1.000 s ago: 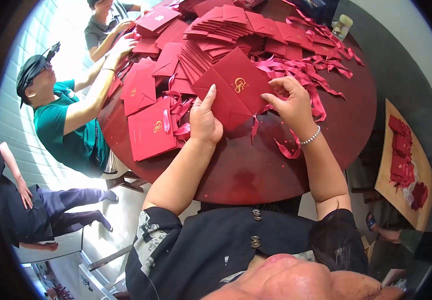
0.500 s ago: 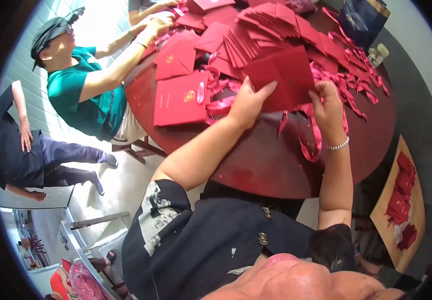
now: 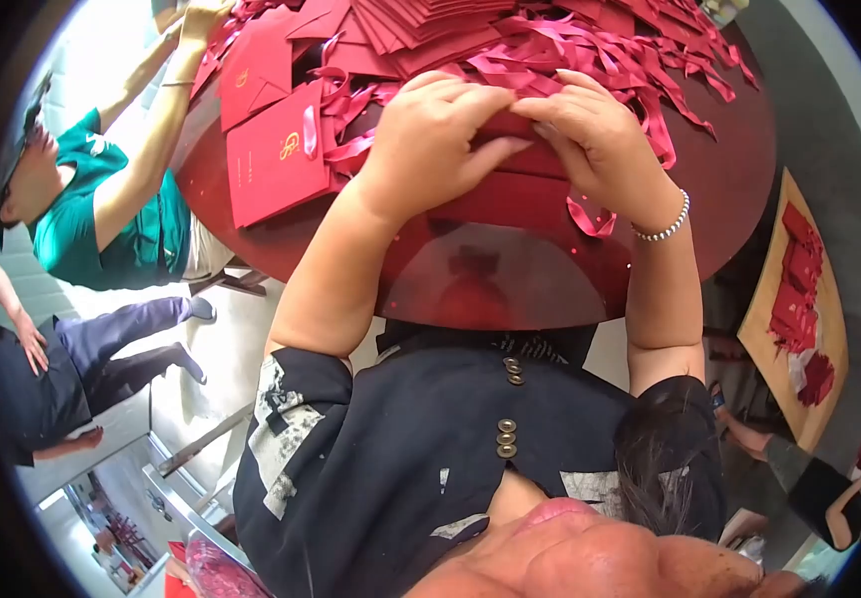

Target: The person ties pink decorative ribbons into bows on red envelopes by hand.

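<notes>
A red paper bag (image 3: 505, 189), lying flat near the table's front edge, is between my two hands. My left hand (image 3: 435, 140) grips its upper edge from the left, thumb and fingers pinched. From the right, my right hand (image 3: 595, 135) pinches the same edge, and the fingertips of both hands nearly meet. My fingers hide much of the bag's upper part. To the left lies a flat red bag with a gold emblem (image 3: 276, 159) and a pink ribbon. Pink ribbons (image 3: 590, 60) are heaped beyond my hands.
Stacked red paper pieces (image 3: 420, 30) cover the far side of the round dark red table (image 3: 670, 259). A person in a green shirt (image 3: 136, 224) works at the left. Another person stands behind. A wooden board with red items (image 3: 764, 319) is at the right.
My hands have come closer together and lowered the red bag to the table's near side. The view has tilted down and shifted.
</notes>
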`<state>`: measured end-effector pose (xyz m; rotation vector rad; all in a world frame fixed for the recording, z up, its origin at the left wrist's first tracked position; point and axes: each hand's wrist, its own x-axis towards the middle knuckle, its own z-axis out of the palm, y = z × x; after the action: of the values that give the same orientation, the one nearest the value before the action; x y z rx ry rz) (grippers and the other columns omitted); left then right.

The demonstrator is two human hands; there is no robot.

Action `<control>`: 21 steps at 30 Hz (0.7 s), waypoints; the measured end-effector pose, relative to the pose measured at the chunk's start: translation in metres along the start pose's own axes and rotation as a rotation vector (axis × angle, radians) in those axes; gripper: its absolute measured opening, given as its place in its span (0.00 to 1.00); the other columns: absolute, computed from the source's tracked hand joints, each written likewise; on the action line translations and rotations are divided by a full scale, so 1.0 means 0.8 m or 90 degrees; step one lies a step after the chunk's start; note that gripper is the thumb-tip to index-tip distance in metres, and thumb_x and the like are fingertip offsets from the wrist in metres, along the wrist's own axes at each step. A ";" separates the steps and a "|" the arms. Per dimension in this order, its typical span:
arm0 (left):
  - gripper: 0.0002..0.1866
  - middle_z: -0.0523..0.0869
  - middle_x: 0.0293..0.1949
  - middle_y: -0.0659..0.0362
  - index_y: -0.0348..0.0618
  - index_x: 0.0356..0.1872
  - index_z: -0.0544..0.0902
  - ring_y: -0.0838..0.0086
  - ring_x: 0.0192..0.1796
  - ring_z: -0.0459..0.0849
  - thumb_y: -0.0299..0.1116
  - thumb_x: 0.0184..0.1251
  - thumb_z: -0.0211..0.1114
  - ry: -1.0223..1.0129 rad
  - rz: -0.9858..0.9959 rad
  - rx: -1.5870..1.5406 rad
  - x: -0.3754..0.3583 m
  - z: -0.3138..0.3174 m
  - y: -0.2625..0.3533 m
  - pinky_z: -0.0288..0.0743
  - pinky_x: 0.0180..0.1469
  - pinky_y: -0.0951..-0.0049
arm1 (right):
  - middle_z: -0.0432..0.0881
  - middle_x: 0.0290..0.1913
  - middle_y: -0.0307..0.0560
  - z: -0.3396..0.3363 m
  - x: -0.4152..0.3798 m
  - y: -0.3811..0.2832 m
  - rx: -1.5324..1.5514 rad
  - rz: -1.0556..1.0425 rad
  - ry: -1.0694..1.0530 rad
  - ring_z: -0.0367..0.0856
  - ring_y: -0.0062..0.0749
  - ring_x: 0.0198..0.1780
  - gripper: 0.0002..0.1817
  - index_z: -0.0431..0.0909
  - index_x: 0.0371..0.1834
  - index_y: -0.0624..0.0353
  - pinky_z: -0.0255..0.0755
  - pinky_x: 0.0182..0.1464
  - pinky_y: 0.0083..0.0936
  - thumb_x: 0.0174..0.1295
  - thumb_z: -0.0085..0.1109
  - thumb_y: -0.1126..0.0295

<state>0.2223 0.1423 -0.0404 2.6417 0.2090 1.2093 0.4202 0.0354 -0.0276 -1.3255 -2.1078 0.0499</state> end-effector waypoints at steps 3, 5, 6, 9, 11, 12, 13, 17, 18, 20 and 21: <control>0.15 0.89 0.34 0.55 0.45 0.38 0.85 0.58 0.38 0.87 0.40 0.55 0.78 -0.057 -0.044 0.017 -0.002 -0.006 -0.011 0.80 0.46 0.61 | 0.88 0.50 0.47 0.003 0.002 0.007 0.017 -0.005 0.115 0.85 0.42 0.54 0.15 0.84 0.53 0.58 0.76 0.64 0.37 0.63 0.65 0.81; 0.13 0.88 0.30 0.54 0.44 0.35 0.85 0.57 0.36 0.87 0.41 0.58 0.77 -0.044 -0.164 0.049 -0.003 -0.008 -0.013 0.79 0.40 0.60 | 0.88 0.50 0.48 -0.021 -0.005 0.013 -0.016 0.013 0.155 0.86 0.39 0.51 0.14 0.85 0.50 0.62 0.79 0.56 0.30 0.60 0.69 0.80; 0.14 0.87 0.26 0.54 0.43 0.34 0.85 0.56 0.34 0.86 0.42 0.59 0.77 -0.008 -0.196 0.014 -0.001 -0.011 -0.013 0.78 0.38 0.59 | 0.89 0.47 0.49 -0.036 -0.016 0.016 0.013 0.115 0.122 0.87 0.37 0.47 0.13 0.85 0.48 0.64 0.80 0.52 0.29 0.60 0.69 0.80; 0.15 0.85 0.22 0.52 0.40 0.33 0.85 0.55 0.27 0.84 0.43 0.61 0.77 0.039 -0.285 0.094 -0.002 -0.019 -0.016 0.77 0.32 0.60 | 0.89 0.37 0.50 -0.065 -0.034 0.021 0.103 0.253 0.036 0.87 0.30 0.36 0.09 0.86 0.41 0.67 0.80 0.43 0.24 0.58 0.70 0.79; 0.16 0.86 0.24 0.51 0.40 0.34 0.86 0.55 0.27 0.85 0.43 0.61 0.76 0.040 -0.322 0.100 -0.002 -0.019 -0.019 0.77 0.32 0.60 | 0.88 0.33 0.51 -0.066 -0.030 0.017 0.057 0.354 -0.246 0.87 0.31 0.34 0.09 0.84 0.37 0.69 0.79 0.39 0.25 0.56 0.72 0.75; 0.16 0.87 0.25 0.50 0.39 0.35 0.87 0.54 0.28 0.86 0.44 0.62 0.76 0.040 -0.356 0.103 -0.002 -0.018 -0.022 0.78 0.31 0.60 | 0.87 0.32 0.53 -0.058 -0.023 0.013 0.018 0.379 -0.337 0.87 0.33 0.32 0.12 0.83 0.33 0.69 0.79 0.37 0.27 0.54 0.73 0.70; 0.16 0.87 0.25 0.50 0.39 0.35 0.87 0.54 0.28 0.86 0.44 0.62 0.76 0.042 -0.353 0.107 -0.004 -0.016 -0.028 0.78 0.31 0.60 | 0.86 0.30 0.55 -0.041 -0.021 0.016 -0.014 0.343 -0.374 0.87 0.41 0.32 0.15 0.83 0.30 0.67 0.79 0.37 0.33 0.50 0.75 0.65; 0.17 0.90 0.33 0.46 0.36 0.41 0.89 0.56 0.34 0.90 0.41 0.63 0.76 0.092 -0.435 0.012 -0.012 -0.011 -0.055 0.82 0.39 0.64 | 0.84 0.27 0.55 0.004 -0.019 0.022 -0.129 0.241 -0.463 0.85 0.52 0.33 0.13 0.86 0.27 0.62 0.80 0.40 0.41 0.44 0.76 0.64; 0.16 0.91 0.33 0.46 0.35 0.41 0.89 0.58 0.34 0.91 0.40 0.63 0.75 0.089 -0.456 -0.018 -0.012 -0.012 -0.057 0.82 0.39 0.65 | 0.84 0.27 0.55 0.007 -0.017 0.025 -0.099 0.244 -0.477 0.85 0.51 0.33 0.10 0.86 0.26 0.61 0.80 0.40 0.40 0.45 0.74 0.67; 0.14 0.91 0.33 0.47 0.33 0.41 0.88 0.66 0.34 0.91 0.35 0.65 0.74 0.106 -0.475 -0.122 -0.009 -0.011 -0.062 0.81 0.41 0.69 | 0.85 0.28 0.55 0.007 -0.014 0.028 -0.091 0.233 -0.482 0.85 0.51 0.33 0.10 0.86 0.26 0.61 0.80 0.40 0.40 0.45 0.74 0.67; 0.12 0.92 0.34 0.49 0.31 0.42 0.88 0.72 0.35 0.90 0.32 0.66 0.73 0.110 -0.494 -0.166 -0.010 -0.011 -0.060 0.81 0.42 0.71 | 0.85 0.28 0.55 0.007 -0.014 0.029 -0.079 0.233 -0.492 0.86 0.51 0.33 0.09 0.86 0.27 0.61 0.80 0.40 0.40 0.45 0.74 0.68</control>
<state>0.2087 0.1881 -0.0534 1.9199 0.9299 1.0748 0.4390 0.0394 -0.0456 -1.9784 -2.4553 0.6926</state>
